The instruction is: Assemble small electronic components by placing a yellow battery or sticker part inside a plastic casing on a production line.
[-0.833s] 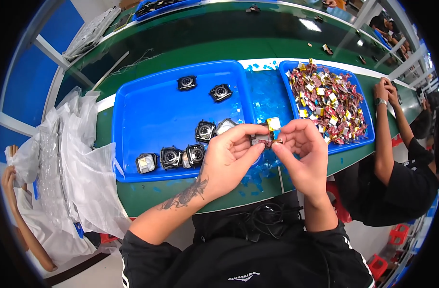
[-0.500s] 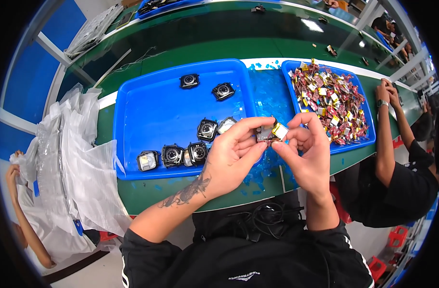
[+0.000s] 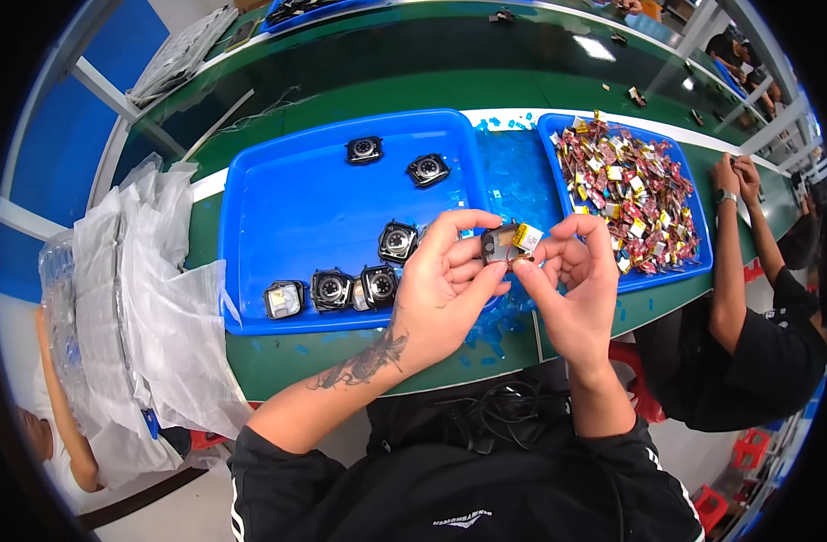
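My left hand (image 3: 441, 289) grips a dark smartwatch case (image 3: 497, 247) by its edge, with the hollow inside facing up. Pinched at the other side by my right hand (image 3: 578, 285) is a small white-and-yellow battery (image 3: 528, 238), apparently with a thin cable running toward the case. The two pieces sit close together, and my fingertips hide how they join. Beneath my hands is the gap between two blue trays. Several black watch cases lie in the left tray (image 3: 296, 203), among them a watch case (image 3: 397, 241) near my left hand.
The right blue tray (image 3: 703, 257) is heaped with small red, white and yellow parts (image 3: 626, 194). Blue film scraps (image 3: 486, 339) litter the green bench. White plastic sheeting (image 3: 160, 316) hangs at the left. Another person's hands (image 3: 737, 176) are at the right; another person's arm (image 3: 65, 406) is at the left.
The watch case has tilted, so more of its hollow inside shows. The battery now sits slightly higher at its right edge. The whole view has shifted a little.
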The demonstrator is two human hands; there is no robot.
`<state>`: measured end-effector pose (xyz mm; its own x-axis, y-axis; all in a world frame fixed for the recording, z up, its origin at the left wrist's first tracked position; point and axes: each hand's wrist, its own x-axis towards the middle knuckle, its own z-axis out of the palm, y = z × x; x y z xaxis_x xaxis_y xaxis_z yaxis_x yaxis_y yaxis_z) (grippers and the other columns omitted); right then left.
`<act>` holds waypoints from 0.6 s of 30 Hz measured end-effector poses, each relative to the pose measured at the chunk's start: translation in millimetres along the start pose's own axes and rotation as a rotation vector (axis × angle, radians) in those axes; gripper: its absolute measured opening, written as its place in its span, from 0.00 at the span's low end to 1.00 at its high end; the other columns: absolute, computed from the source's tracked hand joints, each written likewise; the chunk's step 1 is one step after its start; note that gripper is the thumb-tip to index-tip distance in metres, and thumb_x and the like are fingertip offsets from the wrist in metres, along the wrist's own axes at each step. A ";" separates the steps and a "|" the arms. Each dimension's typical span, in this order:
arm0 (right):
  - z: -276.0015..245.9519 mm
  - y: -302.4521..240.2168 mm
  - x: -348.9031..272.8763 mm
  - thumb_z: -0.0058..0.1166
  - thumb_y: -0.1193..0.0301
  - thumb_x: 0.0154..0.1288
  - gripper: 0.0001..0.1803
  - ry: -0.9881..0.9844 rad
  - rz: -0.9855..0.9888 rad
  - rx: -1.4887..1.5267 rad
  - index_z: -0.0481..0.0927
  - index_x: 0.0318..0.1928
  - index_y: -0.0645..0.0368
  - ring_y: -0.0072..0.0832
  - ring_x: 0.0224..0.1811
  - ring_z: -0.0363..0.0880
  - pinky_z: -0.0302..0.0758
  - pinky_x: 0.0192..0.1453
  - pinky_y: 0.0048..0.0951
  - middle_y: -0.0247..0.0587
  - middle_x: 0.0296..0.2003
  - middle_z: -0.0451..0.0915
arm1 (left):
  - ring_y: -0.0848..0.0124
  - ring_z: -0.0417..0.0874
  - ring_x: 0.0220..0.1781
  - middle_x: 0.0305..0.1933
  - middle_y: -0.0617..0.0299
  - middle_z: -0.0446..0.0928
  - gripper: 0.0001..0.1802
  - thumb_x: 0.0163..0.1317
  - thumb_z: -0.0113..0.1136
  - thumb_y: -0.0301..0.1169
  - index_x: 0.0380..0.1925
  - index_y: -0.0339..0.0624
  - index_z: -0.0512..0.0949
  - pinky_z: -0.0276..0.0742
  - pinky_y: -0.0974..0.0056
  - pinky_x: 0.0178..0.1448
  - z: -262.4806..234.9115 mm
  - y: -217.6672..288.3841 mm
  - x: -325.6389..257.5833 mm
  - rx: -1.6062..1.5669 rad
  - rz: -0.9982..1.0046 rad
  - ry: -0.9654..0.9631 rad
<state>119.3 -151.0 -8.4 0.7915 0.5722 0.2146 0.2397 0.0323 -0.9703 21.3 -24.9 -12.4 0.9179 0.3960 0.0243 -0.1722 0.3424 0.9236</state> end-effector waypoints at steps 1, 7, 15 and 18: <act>-0.4 0.4 0.6 0.64 0.83 0.55 0.23 -0.024 0.007 -0.015 0.66 0.48 0.59 0.09 0.25 0.66 0.62 0.27 0.12 0.32 0.30 0.77 | 0.69 0.81 0.54 0.54 0.47 0.77 0.21 0.65 0.52 0.15 0.57 0.38 0.63 0.83 0.68 0.52 -0.1 -1.1 0.0 0.011 0.015 0.011; 7.0 -0.7 2.9 0.61 0.84 0.57 0.25 -0.057 0.005 -0.059 0.67 0.55 0.63 0.15 0.35 0.74 0.74 0.35 0.15 0.35 0.36 0.75 | 0.68 0.83 0.52 0.53 0.49 0.77 0.21 0.66 0.52 0.16 0.57 0.39 0.63 0.85 0.67 0.48 1.6 0.6 -0.8 -0.007 0.014 0.049; 12.1 -7.8 8.3 0.58 0.84 0.60 0.25 -0.140 -0.063 -0.110 0.68 0.57 0.64 0.18 0.38 0.77 0.77 0.37 0.17 0.38 0.37 0.78 | 0.72 0.83 0.50 0.52 0.52 0.77 0.20 0.67 0.49 0.17 0.58 0.39 0.62 0.83 0.69 0.46 2.9 4.7 -5.0 -0.063 0.044 0.098; 14.4 -9.1 14.6 0.58 0.84 0.60 0.26 -0.143 -0.059 -0.092 0.67 0.58 0.63 0.18 0.37 0.78 0.77 0.39 0.18 0.38 0.37 0.79 | 0.71 0.83 0.49 0.53 0.52 0.77 0.22 0.67 0.50 0.17 0.59 0.39 0.62 0.83 0.68 0.46 2.2 6.7 -4.3 -0.075 0.060 0.121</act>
<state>120.6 -131.1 2.0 0.6881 0.6824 0.2467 0.3393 -0.0021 -0.9407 17.1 -26.2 -5.5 0.8561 0.5160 0.0285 -0.2562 0.3760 0.8905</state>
